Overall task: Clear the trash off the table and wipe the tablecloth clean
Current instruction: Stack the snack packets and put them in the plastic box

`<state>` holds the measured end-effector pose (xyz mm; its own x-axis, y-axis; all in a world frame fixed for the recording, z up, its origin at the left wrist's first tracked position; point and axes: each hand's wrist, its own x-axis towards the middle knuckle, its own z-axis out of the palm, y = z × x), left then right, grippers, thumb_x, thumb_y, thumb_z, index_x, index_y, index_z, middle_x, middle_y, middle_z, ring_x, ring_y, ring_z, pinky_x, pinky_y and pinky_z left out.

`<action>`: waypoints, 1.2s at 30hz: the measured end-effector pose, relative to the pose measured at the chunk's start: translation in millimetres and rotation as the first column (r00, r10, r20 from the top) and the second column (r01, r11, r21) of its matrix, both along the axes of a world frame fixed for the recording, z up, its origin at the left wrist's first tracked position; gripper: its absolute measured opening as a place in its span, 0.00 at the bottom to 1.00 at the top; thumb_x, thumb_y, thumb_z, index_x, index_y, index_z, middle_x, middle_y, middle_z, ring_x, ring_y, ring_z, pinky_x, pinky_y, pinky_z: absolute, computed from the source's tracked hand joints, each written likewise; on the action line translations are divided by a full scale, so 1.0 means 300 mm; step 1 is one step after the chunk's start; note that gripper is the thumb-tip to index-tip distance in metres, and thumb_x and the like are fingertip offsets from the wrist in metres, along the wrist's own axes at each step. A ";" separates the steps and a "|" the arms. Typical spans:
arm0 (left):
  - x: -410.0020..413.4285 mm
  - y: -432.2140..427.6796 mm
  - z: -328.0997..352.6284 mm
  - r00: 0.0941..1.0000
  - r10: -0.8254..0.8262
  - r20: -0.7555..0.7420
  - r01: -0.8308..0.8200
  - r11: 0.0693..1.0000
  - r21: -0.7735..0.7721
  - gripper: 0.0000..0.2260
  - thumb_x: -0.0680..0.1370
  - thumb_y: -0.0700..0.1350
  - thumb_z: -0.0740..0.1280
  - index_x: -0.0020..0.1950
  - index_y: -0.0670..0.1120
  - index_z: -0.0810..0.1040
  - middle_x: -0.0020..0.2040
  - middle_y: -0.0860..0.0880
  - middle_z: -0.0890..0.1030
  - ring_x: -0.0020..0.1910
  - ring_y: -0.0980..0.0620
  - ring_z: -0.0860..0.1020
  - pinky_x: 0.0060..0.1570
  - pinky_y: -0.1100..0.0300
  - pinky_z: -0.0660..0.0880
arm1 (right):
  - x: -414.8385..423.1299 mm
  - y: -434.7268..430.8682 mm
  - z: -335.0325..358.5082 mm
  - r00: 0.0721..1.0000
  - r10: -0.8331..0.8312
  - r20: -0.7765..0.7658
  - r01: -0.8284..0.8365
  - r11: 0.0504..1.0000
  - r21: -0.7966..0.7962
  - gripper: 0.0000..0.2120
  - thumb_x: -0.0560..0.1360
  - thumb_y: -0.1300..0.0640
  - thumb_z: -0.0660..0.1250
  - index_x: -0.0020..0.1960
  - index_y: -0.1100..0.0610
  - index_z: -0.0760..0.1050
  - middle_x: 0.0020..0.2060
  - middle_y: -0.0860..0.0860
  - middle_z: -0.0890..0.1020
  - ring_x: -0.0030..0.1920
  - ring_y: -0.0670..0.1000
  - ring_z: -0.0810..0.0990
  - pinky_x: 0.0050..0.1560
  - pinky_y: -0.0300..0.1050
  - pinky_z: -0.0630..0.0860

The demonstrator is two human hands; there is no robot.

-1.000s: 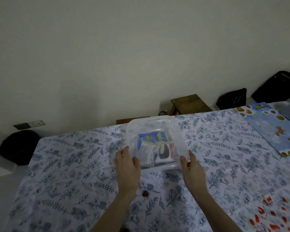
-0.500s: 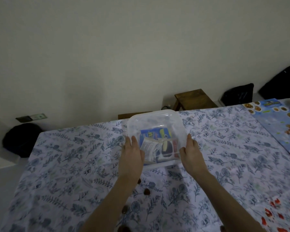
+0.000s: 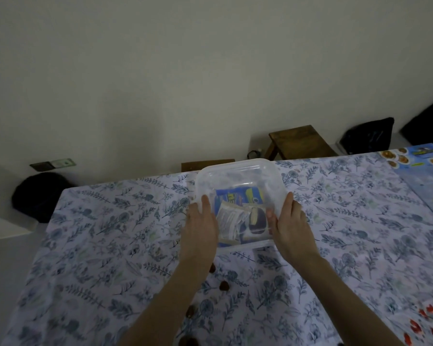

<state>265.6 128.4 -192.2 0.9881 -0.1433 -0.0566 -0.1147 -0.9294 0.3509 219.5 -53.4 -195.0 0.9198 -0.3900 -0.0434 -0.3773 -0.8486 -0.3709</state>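
Observation:
A clear plastic container sits on the floral tablecloth near the table's far edge. Inside it lie snack wrappers, blue, white and dark. My left hand grips the container's left wall and my right hand grips its right wall. Small brown scraps lie on the cloth between my forearms, closer to me.
A blue printed sheet covers the table's far right. Red flecks mark the cloth at lower right. Beyond the table stand a wooden stool, black bags and a dark bundle on the floor at left.
Both hands slid further along the container's sides and pushed it slightly toward the far edge. More brown scraps have come into sight near me.

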 end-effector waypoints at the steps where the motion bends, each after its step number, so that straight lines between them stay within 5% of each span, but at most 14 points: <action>1: -0.003 -0.006 -0.012 1.000 -0.002 -0.009 0.002 1.000 0.027 0.26 0.83 0.47 0.51 0.78 0.43 0.46 0.77 0.37 0.56 0.73 0.43 0.65 0.67 0.55 0.70 | 0.001 -0.001 0.002 1.000 0.000 -0.007 0.000 1.000 -0.031 0.34 0.80 0.45 0.53 0.75 0.68 0.48 0.70 0.66 0.63 0.69 0.65 0.67 0.64 0.59 0.70; 4: 0.009 0.007 -0.046 0.996 -0.067 0.063 0.065 0.998 0.026 0.29 0.81 0.53 0.44 0.78 0.40 0.41 0.79 0.41 0.41 0.79 0.45 0.44 0.77 0.49 0.53 | 0.012 -0.009 -0.008 0.996 0.086 0.015 -0.083 0.984 -0.158 0.35 0.80 0.42 0.45 0.77 0.64 0.44 0.77 0.60 0.50 0.77 0.58 0.51 0.74 0.58 0.52; 8: 0.030 0.043 -0.079 0.981 -0.186 0.058 0.189 0.980 -0.060 0.33 0.78 0.59 0.40 0.77 0.41 0.38 0.79 0.46 0.37 0.77 0.50 0.38 0.76 0.56 0.42 | 0.025 -0.032 -0.044 0.988 0.154 -0.002 -0.154 0.985 -0.074 0.40 0.75 0.35 0.39 0.77 0.61 0.38 0.77 0.56 0.40 0.77 0.53 0.43 0.75 0.48 0.44; 15: 0.048 0.042 -0.045 0.978 -0.208 -0.034 0.209 0.977 0.042 0.32 0.82 0.55 0.48 0.77 0.39 0.38 0.79 0.42 0.38 0.78 0.46 0.39 0.78 0.51 0.47 | 0.029 -0.030 -0.022 0.986 0.145 -0.078 -0.148 0.988 -0.032 0.37 0.79 0.38 0.46 0.77 0.59 0.37 0.78 0.55 0.41 0.77 0.55 0.44 0.76 0.52 0.46; 19: 0.049 0.054 0.019 0.967 -0.254 -0.030 0.253 0.935 0.247 0.29 0.82 0.55 0.47 0.77 0.38 0.46 0.79 0.40 0.45 0.79 0.44 0.46 0.78 0.49 0.47 | 0.004 -0.013 0.018 0.988 0.122 -0.091 -0.138 0.970 -0.200 0.39 0.76 0.35 0.34 0.77 0.61 0.39 0.77 0.57 0.41 0.77 0.55 0.41 0.76 0.55 0.42; 23: -0.067 0.041 0.012 0.941 -0.328 0.085 0.309 0.934 0.181 0.28 0.81 0.57 0.48 0.74 0.39 0.62 0.77 0.40 0.60 0.77 0.45 0.59 0.76 0.48 0.56 | -0.098 0.066 0.025 0.981 0.195 -0.022 -0.196 0.970 -0.144 0.43 0.73 0.31 0.30 0.77 0.60 0.45 0.78 0.57 0.47 0.77 0.55 0.45 0.74 0.50 0.39; 29: -0.114 0.007 -0.047 0.944 -0.330 0.007 0.321 0.922 0.215 0.36 0.79 0.63 0.39 0.75 0.39 0.60 0.77 0.41 0.61 0.77 0.44 0.58 0.75 0.45 0.54 | -0.146 0.024 -0.038 0.951 0.297 -0.082 -0.305 0.943 -0.130 0.44 0.71 0.33 0.23 0.77 0.59 0.40 0.77 0.55 0.43 0.77 0.54 0.39 0.75 0.50 0.36; 33: -0.068 -0.024 0.041 0.921 -0.386 -0.058 0.385 0.874 0.296 0.33 0.81 0.61 0.46 0.78 0.40 0.49 0.79 0.42 0.49 0.79 0.46 0.47 0.78 0.47 0.45 | -0.118 -0.026 0.050 0.938 0.318 -0.138 -0.327 0.943 -0.053 0.44 0.69 0.31 0.27 0.77 0.57 0.38 0.78 0.54 0.41 0.77 0.52 0.40 0.75 0.51 0.40; 36: -0.122 -0.026 0.110 0.851 -0.525 -0.017 0.511 0.819 0.259 0.26 0.82 0.55 0.52 0.76 0.42 0.58 0.77 0.43 0.57 0.77 0.46 0.55 0.77 0.52 0.52 | -0.237 -0.040 0.135 0.944 0.309 -0.116 -0.311 0.950 0.000 0.43 0.72 0.31 0.32 0.78 0.57 0.46 0.78 0.56 0.49 0.77 0.54 0.52 0.75 0.51 0.52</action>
